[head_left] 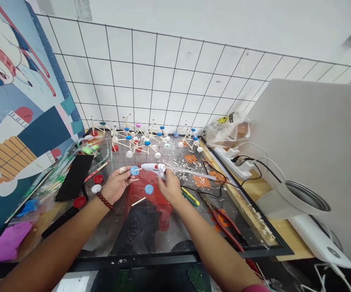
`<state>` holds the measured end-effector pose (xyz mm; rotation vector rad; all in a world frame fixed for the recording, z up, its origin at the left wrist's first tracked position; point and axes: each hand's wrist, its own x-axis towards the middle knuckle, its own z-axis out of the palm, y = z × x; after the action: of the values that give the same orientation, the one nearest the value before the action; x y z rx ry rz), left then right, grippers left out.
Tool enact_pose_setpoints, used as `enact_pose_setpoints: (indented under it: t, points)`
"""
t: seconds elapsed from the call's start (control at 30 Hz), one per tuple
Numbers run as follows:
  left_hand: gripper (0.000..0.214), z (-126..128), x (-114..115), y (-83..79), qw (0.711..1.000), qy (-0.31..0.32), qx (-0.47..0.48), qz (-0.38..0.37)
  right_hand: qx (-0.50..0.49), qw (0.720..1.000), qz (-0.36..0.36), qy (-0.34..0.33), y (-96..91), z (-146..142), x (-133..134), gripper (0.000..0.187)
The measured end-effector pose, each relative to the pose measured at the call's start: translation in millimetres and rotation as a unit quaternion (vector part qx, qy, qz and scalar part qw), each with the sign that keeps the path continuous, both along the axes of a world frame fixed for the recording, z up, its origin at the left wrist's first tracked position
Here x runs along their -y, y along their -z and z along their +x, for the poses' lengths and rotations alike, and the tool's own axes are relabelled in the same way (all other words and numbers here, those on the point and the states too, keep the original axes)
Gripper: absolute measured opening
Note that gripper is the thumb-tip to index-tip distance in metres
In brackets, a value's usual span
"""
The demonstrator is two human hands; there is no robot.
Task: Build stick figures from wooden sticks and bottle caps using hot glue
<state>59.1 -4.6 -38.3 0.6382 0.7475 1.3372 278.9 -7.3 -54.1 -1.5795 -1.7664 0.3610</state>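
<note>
1. Close work at the bench (287, 239): near the middle, the left hand (116, 185) is partly closed, finger and thumb pinching a blue bottle cap (134, 170). A red bead bracelet (104, 200) circles the wrist, and a plaster (122, 170) wraps one finger.

2. The right hand (171, 187) is closed around a white hot glue gun (152, 167), its nozzle just beside the cap. A long glue stick (190, 172) trails from the back of the gun toward the bench's right edge.

3. Good practice, in this view: keep the cap steady, hold the nozzle square to it, and keep the hot tip clear of the plastered finger.

4. By the count: one glue gun, two blue caps, counting a second blue cap (149, 189) lying loose just ahead of the right hand, two loose red caps (98, 179), one loose white cap (96, 188) and one loose wooden stick (138, 201).

5. Along the far edge stand about three stick-and-cap frames (141, 140), overlapping too much for a firm count. One pair of red-handled pliers (224, 227) lies near the right edge.
</note>
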Motion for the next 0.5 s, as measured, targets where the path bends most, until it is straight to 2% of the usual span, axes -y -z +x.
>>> enact_pose_setpoints:
  t: [0.1, 0.2, 0.27, 0.33, 0.5]
  points:
    - [0.021, -3, -2, 0.1, 1.000, -0.012, 0.010, -0.001, -0.128, 0.991, 0.015, -0.029, 1.0, 1, -2, 0.027]
    - [0.027, -4, -4, -0.5, 0.999, -0.023, 0.026, 0.000, -0.269, 0.958, 0.044, -0.087, 1.5, 1, -5, 0.035]
    - [0.029, -5, -4, -1.3, 0.999, -0.027, 0.033, -0.002, -0.315, 0.941, 0.044, -0.114, -0.1, 2, -5, 0.036]
    - [0.030, -4, -3, -2.3, 0.999, -0.029, 0.041, -0.005, -0.315, 0.940, 0.026, -0.127, -3.1, 4, -3, 0.033]
    - [0.030, -3, -3, -4.4, 0.998, -0.032, 0.049, -0.009, -0.243, 0.961, 0.002, -0.129, -10.4, 8, 2, 0.044]
